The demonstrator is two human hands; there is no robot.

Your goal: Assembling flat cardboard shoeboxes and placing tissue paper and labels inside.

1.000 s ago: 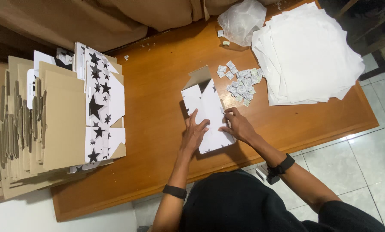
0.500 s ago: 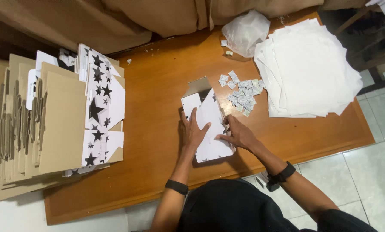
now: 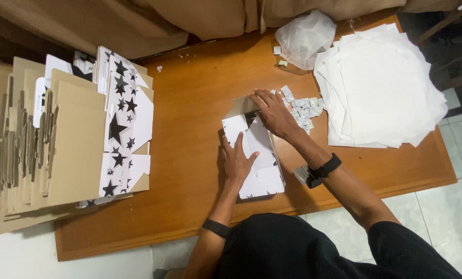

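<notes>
Near the surface's front edge, my left hand [image 3: 237, 160] lies flat and open-fingered on the white box blank [image 3: 255, 155], pinning it down mid-surface. My right hand [image 3: 273, 111], fingers loosely spread and clasping nothing, presses the blank's far flap. I judge folding is in hand; creasing that flap comes next. Beyond lie small packets [image 3: 303, 107] and white sheets [image 3: 386, 98].

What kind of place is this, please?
Probably a small packing workshop, perhaps at home: stacked flat cardboard boxes, a pile of white paper sheets, and a wooden table on a tiled floor.
</notes>
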